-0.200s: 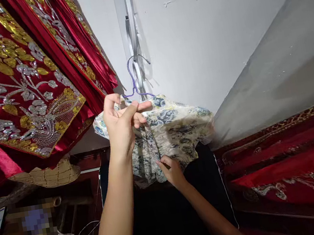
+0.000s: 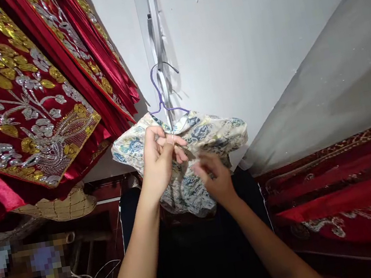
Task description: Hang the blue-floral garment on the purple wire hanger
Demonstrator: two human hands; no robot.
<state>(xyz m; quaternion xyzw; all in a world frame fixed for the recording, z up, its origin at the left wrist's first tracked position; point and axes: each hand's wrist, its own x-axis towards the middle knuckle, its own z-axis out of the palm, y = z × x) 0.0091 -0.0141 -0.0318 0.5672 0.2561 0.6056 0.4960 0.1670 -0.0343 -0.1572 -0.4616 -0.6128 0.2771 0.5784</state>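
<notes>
A short-sleeved floral blouse [image 2: 216, 132], cream with blue and yellow print, hangs on a purple wire hanger [image 2: 160, 98]. My left hand [image 2: 159, 162] pinches the front of its neckline between thumb and finger, beside a small pale fastening whose kind I cannot make out. To the right, my right hand [image 2: 218, 178] hovers in front of the blouse, blurred by motion. Its fingers are loosely curled and apart from the thumb, with nothing visible between them. The lower hem reaches down to my dark-clothed lap [image 2: 197, 259].
The hanger hooks onto a grey metal strip [image 2: 156, 35] against the white wall [image 2: 220, 49]. Red cloth with gold and silver embroidery [image 2: 34, 97] hangs at left; more red cloth [image 2: 338, 194] lies at right. White cables [image 2: 94, 275] and a tan checked item [image 2: 62, 205] are lower left.
My right hand has let go of the blouse's lower front and moved up and right. My left hand has shifted slightly down and right, uncovering the collar.
</notes>
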